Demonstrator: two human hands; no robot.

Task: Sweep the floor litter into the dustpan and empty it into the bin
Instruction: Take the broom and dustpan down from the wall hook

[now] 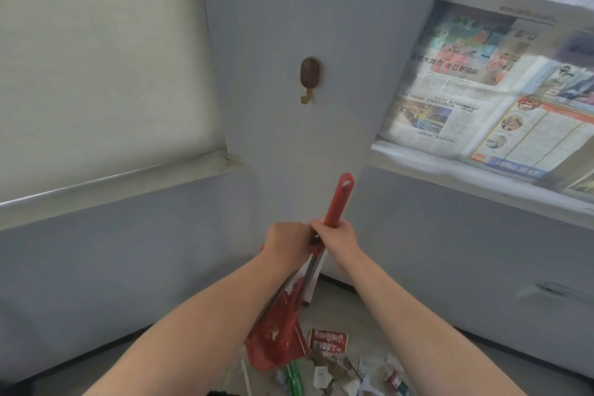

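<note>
Head view: a red handle is gripped at frame centre by both hands, the left hand and right hand touching, each clamped round the shaft. A red dustpan hangs below them, lower centre, tilted mouth down over the litter on the floor at the bottom edge. Broom and pan seem clipped together, though this cannot be told for certain. Both are judged light, stiff plastic, best held high on the handles. The litter looks light: paper scraps and wrappers. Both forearms are extended forward, converging. A hook is seen on the wall above. No bin is seen.
</note>
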